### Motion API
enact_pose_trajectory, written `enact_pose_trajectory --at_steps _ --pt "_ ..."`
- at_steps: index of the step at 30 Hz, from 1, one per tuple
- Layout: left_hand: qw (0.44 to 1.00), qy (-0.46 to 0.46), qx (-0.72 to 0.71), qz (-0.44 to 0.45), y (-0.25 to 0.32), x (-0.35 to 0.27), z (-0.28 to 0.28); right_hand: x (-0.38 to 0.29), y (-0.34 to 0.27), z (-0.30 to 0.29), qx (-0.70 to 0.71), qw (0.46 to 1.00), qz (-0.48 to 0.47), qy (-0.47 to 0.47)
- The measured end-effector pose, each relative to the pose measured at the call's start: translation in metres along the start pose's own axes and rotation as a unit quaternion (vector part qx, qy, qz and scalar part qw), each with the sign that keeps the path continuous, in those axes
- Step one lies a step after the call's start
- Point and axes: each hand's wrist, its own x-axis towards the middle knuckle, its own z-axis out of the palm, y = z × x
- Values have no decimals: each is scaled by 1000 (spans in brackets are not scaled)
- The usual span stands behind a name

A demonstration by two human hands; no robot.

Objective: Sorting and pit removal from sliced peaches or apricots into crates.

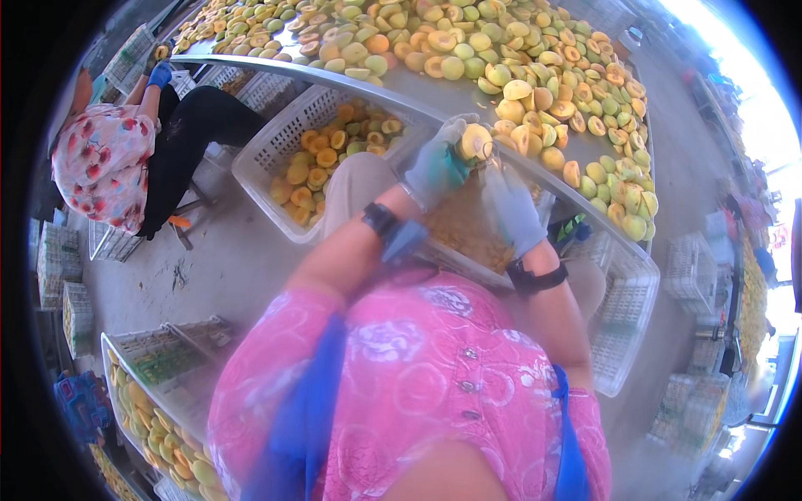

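Observation:
My left hand (440, 164), in a pale glove with a green palm, grips a halved yellow peach (474, 141), cut face towards my right hand. My right hand (512, 205), gloved and blurred, is closed around a small tool with a thin metal loop (488, 152); the loop touches the peach, and the handle is mostly hidden. Both hands are beside the metal rim of a sorting table (401, 100). Under them is a container of brownish scraps (463, 235). Left of my knee, a white plastic crate (250, 166) holds peach halves (319, 156).
Many peach halves (551, 69) lie heaped across the table. Another white crate (626, 325) stands by my right leg. Behind me at left is a crate of peach halves (156, 432). A co-worker in a floral top (103, 166) sits at left. Stacked crates (689, 269) stand at right.

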Motion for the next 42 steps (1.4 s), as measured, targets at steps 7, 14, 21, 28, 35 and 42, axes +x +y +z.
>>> enact_pose_trajectory --at_steps 7,14,21,28,35,42 --pt "993 21 -90 -68 -3 -5 11 -1 8 8 172 963 201 -61" --pt "994 -16 111 21 -2 -6 25 -8 -1 2 -182 972 -146 16" --pt "993 85 -29 -77 1 3 46 -13 1 13 -50 998 -44 7" --pt "991 89 99 -8 -1 10 46 -22 14 25 -83 993 -69 41" --pt "990 107 38 -83 2 10 49 -24 2 28 -125 981 -124 82" --pt "984 64 -39 -161 5 18 30 -12 -31 7 370 880 292 -62"
